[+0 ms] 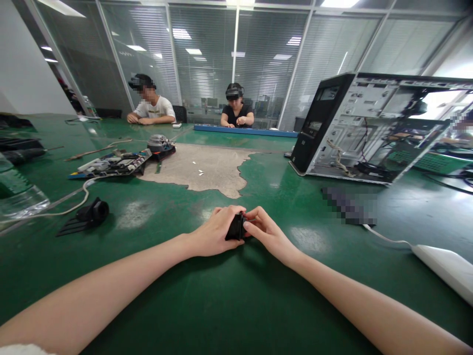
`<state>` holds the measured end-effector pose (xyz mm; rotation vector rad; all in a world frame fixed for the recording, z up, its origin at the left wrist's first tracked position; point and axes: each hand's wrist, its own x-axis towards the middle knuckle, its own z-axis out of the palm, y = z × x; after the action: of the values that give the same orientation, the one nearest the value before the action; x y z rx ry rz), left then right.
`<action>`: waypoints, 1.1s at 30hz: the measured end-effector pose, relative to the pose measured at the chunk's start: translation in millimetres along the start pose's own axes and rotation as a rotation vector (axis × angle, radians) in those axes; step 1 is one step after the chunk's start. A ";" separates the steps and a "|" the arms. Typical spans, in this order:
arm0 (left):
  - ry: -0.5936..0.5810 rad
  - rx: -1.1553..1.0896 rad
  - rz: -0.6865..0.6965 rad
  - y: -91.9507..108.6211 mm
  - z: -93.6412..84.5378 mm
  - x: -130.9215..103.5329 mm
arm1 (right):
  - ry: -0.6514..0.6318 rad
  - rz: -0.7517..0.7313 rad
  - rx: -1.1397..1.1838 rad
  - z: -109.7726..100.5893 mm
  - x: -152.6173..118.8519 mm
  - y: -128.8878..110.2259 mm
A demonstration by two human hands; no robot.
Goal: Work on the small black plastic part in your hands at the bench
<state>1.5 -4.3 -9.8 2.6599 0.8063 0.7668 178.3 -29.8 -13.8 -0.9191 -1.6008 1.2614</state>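
Observation:
A small black plastic part (233, 228) is held between my two hands just above the green table top (258, 305). My left hand (214, 231) wraps round its left side, the thumb below and the fingers over the top. From the right, my right hand (268, 231) pinches the part's edge with thumb and fingertips. The part's exact kind does not show, as my fingers cover much of it. Off to the left lies another black plastic piece with a round opening and long prongs (90, 214).
An opened computer case (343, 133) stands at the right, near a white power bank-like box (443, 268) with a cable. A circuit board (114, 165), a cooler fan (160, 143) and a clear bottle (20, 192) are on the left. Two people (153, 106) sit across the table.

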 end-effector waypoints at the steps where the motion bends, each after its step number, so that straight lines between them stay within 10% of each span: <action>1: 0.000 0.000 -0.001 0.0 -0.1 -0.1 | 0.010 0.003 -0.009 -0.1 0.9 1.5; 33: -0.006 0.005 0.004 -1.2 0.5 0.0 | -0.037 -0.043 -0.030 -1.1 -1.5 1.1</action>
<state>1.3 -3.4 -10.7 2.6675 0.8034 0.7586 179.9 -30.6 -15.0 -0.8798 -1.6639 1.2349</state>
